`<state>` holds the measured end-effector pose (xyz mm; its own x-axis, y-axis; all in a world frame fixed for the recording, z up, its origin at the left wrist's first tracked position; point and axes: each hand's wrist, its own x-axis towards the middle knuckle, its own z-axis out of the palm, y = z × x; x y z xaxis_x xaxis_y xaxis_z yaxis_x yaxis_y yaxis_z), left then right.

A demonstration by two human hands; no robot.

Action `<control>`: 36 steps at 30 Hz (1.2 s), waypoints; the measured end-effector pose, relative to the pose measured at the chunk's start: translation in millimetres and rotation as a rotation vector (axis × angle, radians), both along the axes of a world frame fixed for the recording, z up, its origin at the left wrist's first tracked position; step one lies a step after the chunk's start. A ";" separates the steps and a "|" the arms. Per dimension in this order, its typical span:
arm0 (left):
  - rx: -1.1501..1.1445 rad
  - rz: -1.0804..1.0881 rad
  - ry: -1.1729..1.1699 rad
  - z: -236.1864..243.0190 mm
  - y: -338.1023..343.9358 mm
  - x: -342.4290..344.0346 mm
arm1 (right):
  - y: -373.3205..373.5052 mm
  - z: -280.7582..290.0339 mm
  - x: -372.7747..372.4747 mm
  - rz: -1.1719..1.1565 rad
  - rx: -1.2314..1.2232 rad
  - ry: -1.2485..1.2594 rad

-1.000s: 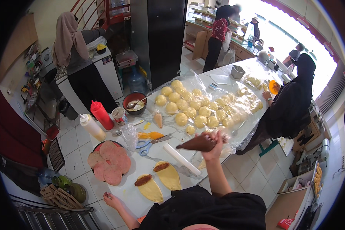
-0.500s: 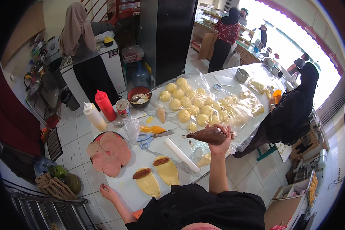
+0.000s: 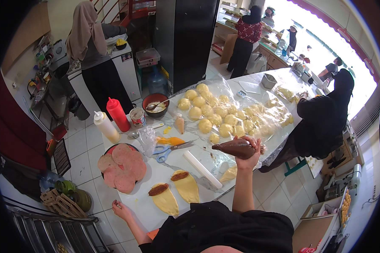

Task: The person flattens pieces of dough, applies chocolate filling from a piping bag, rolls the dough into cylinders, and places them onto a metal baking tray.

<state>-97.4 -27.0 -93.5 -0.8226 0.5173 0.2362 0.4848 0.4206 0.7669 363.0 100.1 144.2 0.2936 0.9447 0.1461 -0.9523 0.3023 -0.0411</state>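
My right hand (image 3: 250, 159) is raised over the right part of the table, wrapped round a piping bag (image 3: 235, 147) of dark brown filling. Its narrow tip points left. My left hand (image 3: 121, 209) hangs beside the table's near left edge, fingers loosely curled and somewhat apart, nothing seen in them. In front of me lie two flat, tapered pieces of dough, the left one (image 3: 165, 201) and the right one (image 3: 185, 188), each with a strip of brown filling across its far end. A white rolling pin (image 3: 202, 170) rests to their right.
A plate of round pink meat slices (image 3: 121, 166) sits at left, near a red squeeze bottle (image 3: 118, 114) and a cream one (image 3: 106, 127). Blue-handled scissors (image 3: 164, 153) lie mid-table. Dough balls (image 3: 207, 110) under plastic fill the far side. A co-worker (image 3: 325, 114) stands at right.
My right hand and the piping bag have shifted slightly right, the whole view moving a little too. The co-worker at right has turned toward the table; the orange thing they held no longer shows.
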 end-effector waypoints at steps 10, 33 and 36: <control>0.009 0.012 -0.032 6.2 0.6 7.1 | 4.7 -1.6 0.5 -0.010 -0.009 -0.017; -0.037 0.036 -0.016 6.0 0.4 5.3 | 18.5 3.0 -3.0 -0.009 -0.005 -0.012; -0.038 0.045 -0.037 7.5 1.3 6.8 | 18.3 2.5 -1.3 -0.015 -0.012 -0.005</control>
